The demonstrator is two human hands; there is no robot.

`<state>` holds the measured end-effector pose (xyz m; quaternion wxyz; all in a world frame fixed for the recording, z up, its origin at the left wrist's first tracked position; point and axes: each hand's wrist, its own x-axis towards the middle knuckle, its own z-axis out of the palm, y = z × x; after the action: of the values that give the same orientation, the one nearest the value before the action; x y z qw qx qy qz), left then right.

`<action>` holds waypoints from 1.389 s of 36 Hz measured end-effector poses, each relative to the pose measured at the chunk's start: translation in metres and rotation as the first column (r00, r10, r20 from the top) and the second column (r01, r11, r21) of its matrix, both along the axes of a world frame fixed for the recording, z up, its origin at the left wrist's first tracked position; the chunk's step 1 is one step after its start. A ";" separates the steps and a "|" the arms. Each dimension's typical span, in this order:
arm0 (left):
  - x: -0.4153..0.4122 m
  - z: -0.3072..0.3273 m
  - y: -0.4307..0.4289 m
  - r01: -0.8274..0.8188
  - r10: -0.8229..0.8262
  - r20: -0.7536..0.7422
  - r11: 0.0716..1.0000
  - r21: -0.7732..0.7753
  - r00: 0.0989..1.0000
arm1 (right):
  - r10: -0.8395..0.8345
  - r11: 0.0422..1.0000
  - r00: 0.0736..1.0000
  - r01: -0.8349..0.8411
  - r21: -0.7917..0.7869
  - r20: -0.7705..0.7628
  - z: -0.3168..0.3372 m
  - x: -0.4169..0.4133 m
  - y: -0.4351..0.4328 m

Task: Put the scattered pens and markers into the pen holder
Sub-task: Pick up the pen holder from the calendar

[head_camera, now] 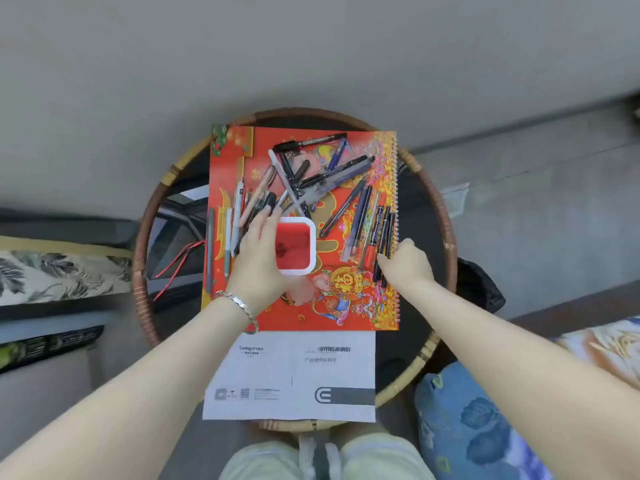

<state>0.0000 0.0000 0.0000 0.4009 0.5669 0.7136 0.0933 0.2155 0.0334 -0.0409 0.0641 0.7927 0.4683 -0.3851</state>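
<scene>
Your left hand (258, 252) lies flat and spread beside the white-rimmed pen holder (295, 246), fingers reaching into the tangled pile of pens (294, 183) above it and gripping nothing yet; your right hand (405, 259) is curled at the near ends of a row of black markers (384, 230) by the spiral edge, though whether it has actually clamped them cannot be told. The holder stands empty, mouth up, in the middle of the red spiral-bound calendar (346, 306) on the round rattan-rimmed surface (446, 216). To do this well, steady the holder with the left hand, gather the right-side markers into one parallel bundle, lift them clear, and lower them tip-first into the opening so none catch the rim or tip it. A white leaflet (291, 375) lies nearer you.
</scene>
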 end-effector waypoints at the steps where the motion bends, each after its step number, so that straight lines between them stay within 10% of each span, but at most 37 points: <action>1: 0.000 -0.003 0.001 0.002 -0.002 -0.009 1.000 0.019 1.000 | 0.007 1.000 1.000 -0.007 -0.014 0.021 -0.003 -0.003 0.001; 20: 0.002 0.020 -0.010 -0.251 0.246 0.078 0.966 0.066 0.966 | 0.114 0.993 0.977 -0.105 -0.063 0.179 -0.020 -0.014 -0.001; 26: -0.007 0.044 -0.024 -0.390 0.378 0.190 0.921 0.026 0.906 | 0.109 0.990 0.979 -0.091 0.108 -0.174 0.010 -0.010 -0.002; 33: -0.017 0.055 -0.034 -0.316 0.305 0.180 0.948 0.035 0.935 | 0.207 0.977 0.772 -0.199 0.081 -0.601 0.124 -0.012 0.000; 41: -0.012 0.061 -0.045 -0.112 0.090 0.158 0.985 0.133 0.983 | 0.678 0.685 0.665 -0.726 -0.059 -0.312 0.169 -0.041 -0.018; 50: -0.016 0.055 -0.051 -0.110 0.085 0.180 0.984 0.138 0.980 | 0.505 0.860 0.811 -0.504 0.084 -0.295 0.147 -0.078 -0.036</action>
<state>-0.0157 -0.0511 0.0547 0.4136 0.5489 0.6941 0.2142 0.1379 -0.0029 0.1061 0.0894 0.5705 0.6660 -0.4722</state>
